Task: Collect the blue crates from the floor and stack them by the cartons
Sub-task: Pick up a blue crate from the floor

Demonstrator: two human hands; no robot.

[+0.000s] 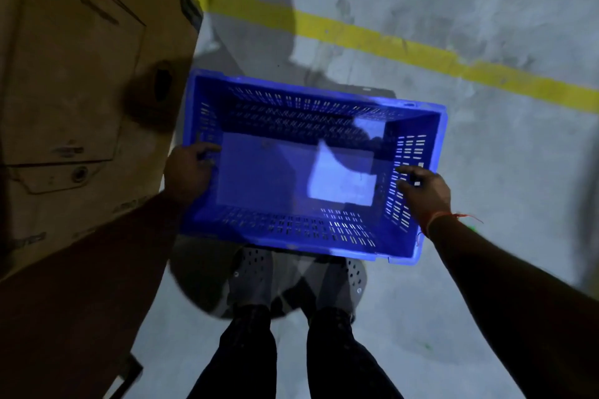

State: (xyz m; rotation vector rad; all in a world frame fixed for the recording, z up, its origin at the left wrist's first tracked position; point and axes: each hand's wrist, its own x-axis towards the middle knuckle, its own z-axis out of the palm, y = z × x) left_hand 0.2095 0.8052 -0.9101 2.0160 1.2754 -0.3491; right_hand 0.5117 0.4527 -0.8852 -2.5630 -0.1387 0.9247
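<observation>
Seen from above, a blue plastic crate (291, 172) with slotted walls and an empty solid bottom hangs level over my shoes. My left hand (189, 172) grips its left end wall, fingers curled over the rim. My right hand (424, 191) holds the right end wall, fingers spread on the slotted inner face, a red thread on the wrist. The crate's left end is close beside a tall brown carton (81, 91); I cannot tell if they touch.
The carton fills the left side of the view. A yellow floor line (421, 52) runs diagonally across the grey concrete behind the crate. My feet in grey perforated shoes (252, 275) stand just under the crate's near edge. Bare floor lies to the right.
</observation>
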